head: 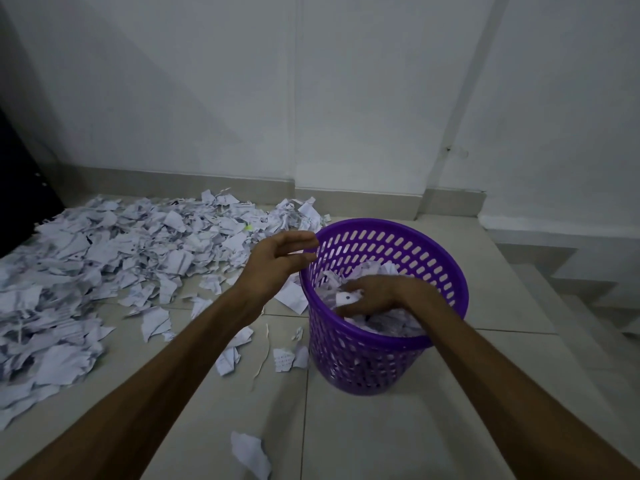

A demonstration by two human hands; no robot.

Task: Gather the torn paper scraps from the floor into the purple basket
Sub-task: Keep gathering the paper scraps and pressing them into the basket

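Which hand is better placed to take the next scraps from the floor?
The left hand. It is open and empty beside the basket, on the side of the big pile. The right hand is inside the basket, on the scraps there.

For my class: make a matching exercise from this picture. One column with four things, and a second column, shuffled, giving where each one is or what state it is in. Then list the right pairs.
Things
1. left hand
2. right hand
3. big pile of scraps
4. purple basket

Places or states
A. upright on the floor tiles, partly filled with paper
B. spread over the floor by the wall, left of the basket
C. inside the basket, on the paper there
D. open, empty, just outside the basket's left rim

Pairs: 1-D, 2-C, 3-B, 4-A
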